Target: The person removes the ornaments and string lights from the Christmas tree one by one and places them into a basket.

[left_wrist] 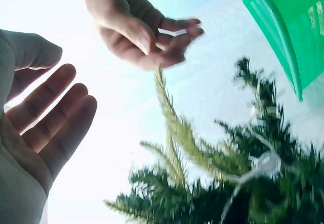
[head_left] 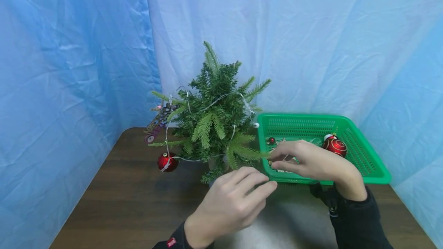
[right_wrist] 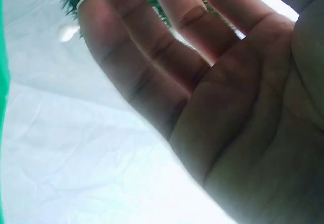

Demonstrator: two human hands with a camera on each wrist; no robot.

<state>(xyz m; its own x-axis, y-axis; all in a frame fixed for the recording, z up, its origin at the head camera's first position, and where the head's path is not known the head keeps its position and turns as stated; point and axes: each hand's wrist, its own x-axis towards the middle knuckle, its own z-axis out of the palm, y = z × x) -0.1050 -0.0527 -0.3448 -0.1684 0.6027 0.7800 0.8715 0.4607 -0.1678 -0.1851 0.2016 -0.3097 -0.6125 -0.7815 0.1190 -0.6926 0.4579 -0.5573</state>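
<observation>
A small artificial Christmas tree stands on the table, wound with a thin pale wire. A red ball ornament and a glittery lettered ornament hang on its left side. My right hand is over the basket's near left part, fingers loosely bent. In the left wrist view, the right hand's fingertips are at the tip of a light green branch; whether they touch it I cannot tell. My left hand hovers before the tree, fingers relaxed, holding nothing.
A green plastic basket sits right of the tree. Inside lie a red ball with gold swirls, a small red ball and other small pieces, partly hidden by the right hand. Blue-white cloth hangs behind the brown table.
</observation>
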